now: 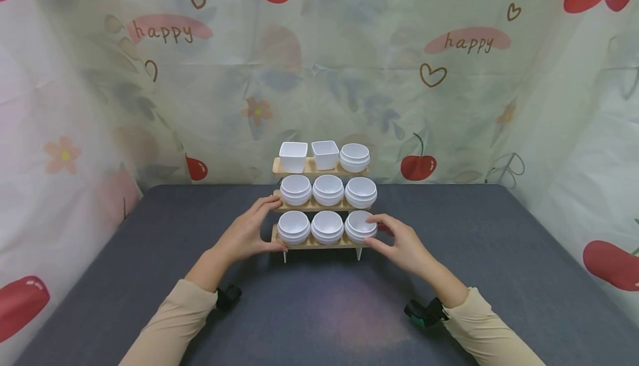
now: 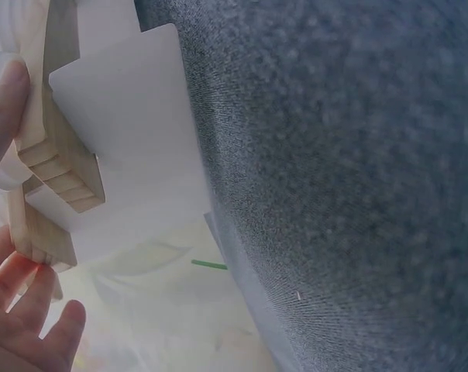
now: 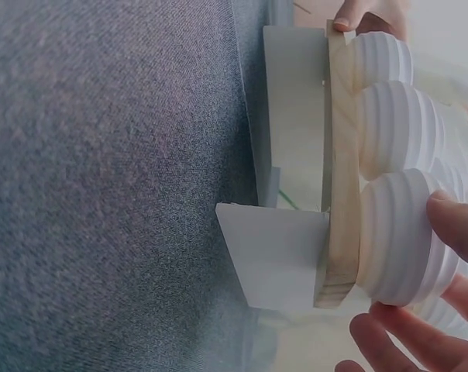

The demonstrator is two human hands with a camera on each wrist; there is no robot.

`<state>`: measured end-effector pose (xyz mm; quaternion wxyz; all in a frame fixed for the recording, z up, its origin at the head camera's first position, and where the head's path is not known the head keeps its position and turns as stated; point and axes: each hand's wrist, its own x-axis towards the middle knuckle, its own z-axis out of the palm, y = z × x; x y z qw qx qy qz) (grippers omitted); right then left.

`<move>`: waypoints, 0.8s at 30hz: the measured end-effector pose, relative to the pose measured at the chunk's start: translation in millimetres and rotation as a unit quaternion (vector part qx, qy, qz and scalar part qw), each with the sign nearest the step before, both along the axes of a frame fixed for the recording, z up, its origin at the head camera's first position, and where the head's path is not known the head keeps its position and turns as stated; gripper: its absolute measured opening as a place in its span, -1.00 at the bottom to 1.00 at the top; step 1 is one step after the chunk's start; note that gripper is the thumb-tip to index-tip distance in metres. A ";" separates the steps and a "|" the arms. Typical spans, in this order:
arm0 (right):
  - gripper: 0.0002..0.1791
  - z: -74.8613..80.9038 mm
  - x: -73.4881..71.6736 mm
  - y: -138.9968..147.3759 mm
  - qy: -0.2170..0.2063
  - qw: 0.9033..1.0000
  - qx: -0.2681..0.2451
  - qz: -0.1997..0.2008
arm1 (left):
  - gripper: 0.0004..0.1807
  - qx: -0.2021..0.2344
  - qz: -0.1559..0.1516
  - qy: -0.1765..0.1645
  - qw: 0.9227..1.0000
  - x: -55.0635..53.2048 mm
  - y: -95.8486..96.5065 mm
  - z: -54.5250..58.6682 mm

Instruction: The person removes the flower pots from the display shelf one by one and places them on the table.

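Observation:
A three-tier wooden stand (image 1: 319,247) with white side supports (image 2: 133,132) bears several white bowls. Two square ones (image 1: 293,156) sit at the top left; the others are round and ridged. My left hand (image 1: 244,232) spreads along the stand's left end, thumb near the front edge of the lowest tier, fingertips touching the middle tier's end. At the front right, my right hand (image 1: 401,244) holds the round bowl (image 3: 400,240) between thumb and fingers. The thumb lies on its rim in the right wrist view, and the bowl rests on the lowest tier.
Dark grey cloth (image 1: 319,310) covers the table. Behind and at both sides hangs a pale curtain (image 1: 339,94) printed with cherries and hearts. Each wrist carries a black strapped device (image 1: 424,313).

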<state>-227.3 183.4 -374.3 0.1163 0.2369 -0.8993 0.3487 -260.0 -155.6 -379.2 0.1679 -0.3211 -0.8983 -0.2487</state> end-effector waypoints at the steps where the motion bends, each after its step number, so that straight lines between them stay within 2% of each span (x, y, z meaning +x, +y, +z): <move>1: -0.58 0.0 -0.2 -0.1 -0.001 1.000 -0.001 -0.002 | 0.03 -0.001 0.001 0.000 1.000 -0.1 -0.1 0.0; 24: -0.64 6.1 4.4 -0.6 -0.008 1.000 -0.019 -0.016 | 0.03 0.000 0.005 -0.005 1.000 -0.2 0.5 -0.9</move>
